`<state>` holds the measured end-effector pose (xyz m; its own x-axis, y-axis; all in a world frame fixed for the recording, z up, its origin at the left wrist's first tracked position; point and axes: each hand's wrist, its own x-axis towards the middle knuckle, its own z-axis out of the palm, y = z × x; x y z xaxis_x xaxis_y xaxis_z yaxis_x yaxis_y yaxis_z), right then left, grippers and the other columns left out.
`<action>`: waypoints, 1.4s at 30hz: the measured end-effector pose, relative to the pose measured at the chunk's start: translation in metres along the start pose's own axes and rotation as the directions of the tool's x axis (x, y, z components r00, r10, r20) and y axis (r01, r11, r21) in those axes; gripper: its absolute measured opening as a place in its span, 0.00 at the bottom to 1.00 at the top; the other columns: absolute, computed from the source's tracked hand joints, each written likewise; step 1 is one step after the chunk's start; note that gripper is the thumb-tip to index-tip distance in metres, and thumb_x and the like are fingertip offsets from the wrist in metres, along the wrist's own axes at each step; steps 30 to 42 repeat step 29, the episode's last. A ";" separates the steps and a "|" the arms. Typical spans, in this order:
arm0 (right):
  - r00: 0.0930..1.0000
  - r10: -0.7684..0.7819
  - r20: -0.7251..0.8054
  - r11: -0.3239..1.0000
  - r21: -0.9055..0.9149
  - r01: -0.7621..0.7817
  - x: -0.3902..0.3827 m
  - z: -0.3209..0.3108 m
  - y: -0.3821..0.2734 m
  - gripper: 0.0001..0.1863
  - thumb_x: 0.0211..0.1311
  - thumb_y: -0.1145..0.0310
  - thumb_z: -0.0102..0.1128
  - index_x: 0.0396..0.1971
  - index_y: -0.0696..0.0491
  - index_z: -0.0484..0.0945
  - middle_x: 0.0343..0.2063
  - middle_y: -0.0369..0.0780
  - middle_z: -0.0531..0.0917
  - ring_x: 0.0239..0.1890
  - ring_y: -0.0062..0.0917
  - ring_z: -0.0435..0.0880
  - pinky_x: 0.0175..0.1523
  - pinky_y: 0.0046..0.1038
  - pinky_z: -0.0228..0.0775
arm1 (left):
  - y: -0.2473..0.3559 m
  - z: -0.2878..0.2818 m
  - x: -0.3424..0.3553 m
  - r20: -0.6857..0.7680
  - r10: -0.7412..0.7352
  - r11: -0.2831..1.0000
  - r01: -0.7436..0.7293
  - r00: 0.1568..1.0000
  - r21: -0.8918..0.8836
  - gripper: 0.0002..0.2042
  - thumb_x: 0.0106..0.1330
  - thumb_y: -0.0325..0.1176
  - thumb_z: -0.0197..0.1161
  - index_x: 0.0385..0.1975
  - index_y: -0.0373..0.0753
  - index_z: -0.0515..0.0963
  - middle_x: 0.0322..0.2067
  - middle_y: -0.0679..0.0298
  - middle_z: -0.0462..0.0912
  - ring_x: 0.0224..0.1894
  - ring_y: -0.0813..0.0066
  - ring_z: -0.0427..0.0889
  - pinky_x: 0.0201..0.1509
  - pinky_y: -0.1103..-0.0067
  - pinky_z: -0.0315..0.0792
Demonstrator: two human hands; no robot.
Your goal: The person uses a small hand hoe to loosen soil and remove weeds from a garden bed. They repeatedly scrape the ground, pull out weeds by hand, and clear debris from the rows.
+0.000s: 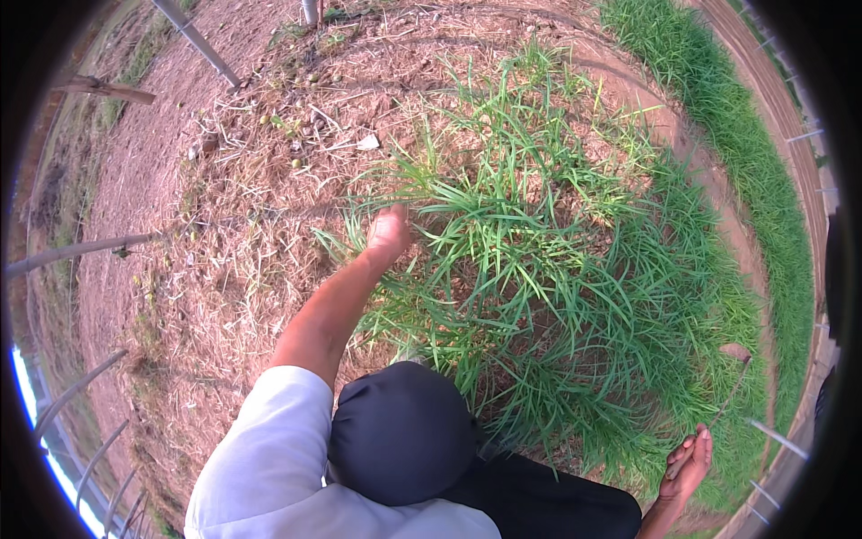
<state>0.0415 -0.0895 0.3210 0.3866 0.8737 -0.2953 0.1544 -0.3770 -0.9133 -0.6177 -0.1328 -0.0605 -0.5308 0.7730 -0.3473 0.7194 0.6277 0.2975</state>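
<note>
My left hand reaches forward into the left edge of a green grass patch. It looks closed around a tuft of long blades, which stick out on both sides, though the fingertips are partly hidden. At the lower right, away from the left hand, my right hand is wrapped round the handle of a small hand hoe. The tool's thin metal neck points up and to the right. Its small brownish blade is over the grass.
Dry straw covers brown soil to the left. A pale stone chip and small round yellowish fruits lie there. Posts stand at the far left, with another pole at the left. A dense grass strip runs along the right.
</note>
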 end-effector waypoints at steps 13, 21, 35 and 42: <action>0.999 0.020 -0.032 1.000 -0.016 -0.020 0.001 0.006 -0.002 0.15 0.77 0.58 0.56 0.53 0.52 0.75 0.24 0.30 0.76 0.15 0.12 0.70 0.17 0.16 0.61 | -0.024 -0.051 0.002 0.136 -0.405 0.912 0.411 0.904 -0.015 0.16 0.63 0.33 0.64 0.49 0.36 0.81 0.50 0.48 0.85 0.54 0.51 0.85 0.58 0.64 0.79; 0.999 0.039 -0.012 0.999 -0.037 -0.040 0.006 0.005 -0.001 0.16 0.76 0.57 0.58 0.52 0.51 0.75 0.24 0.30 0.76 0.17 0.12 0.71 0.17 0.16 0.61 | -0.061 -0.033 0.006 0.150 -0.347 0.937 0.350 0.926 0.011 0.14 0.60 0.36 0.67 0.43 0.36 0.85 0.49 0.48 0.86 0.53 0.52 0.86 0.57 0.65 0.79; 0.999 0.047 -0.005 0.999 -0.015 -0.047 0.006 0.004 0.000 0.15 0.76 0.58 0.59 0.52 0.51 0.76 0.24 0.31 0.76 0.16 0.12 0.71 0.17 0.16 0.63 | -0.075 -0.017 0.023 0.202 -0.321 0.947 0.313 0.925 0.074 0.20 0.58 0.39 0.71 0.49 0.36 0.83 0.51 0.44 0.84 0.58 0.48 0.82 0.60 0.61 0.77; 0.999 0.047 -0.005 0.999 -0.015 -0.047 0.006 0.004 0.000 0.15 0.76 0.58 0.59 0.52 0.51 0.76 0.24 0.31 0.76 0.16 0.12 0.71 0.17 0.16 0.63 | -0.075 -0.017 0.023 0.202 -0.321 0.947 0.313 0.925 0.074 0.20 0.58 0.39 0.71 0.49 0.36 0.83 0.51 0.44 0.84 0.58 0.48 0.82 0.60 0.61 0.77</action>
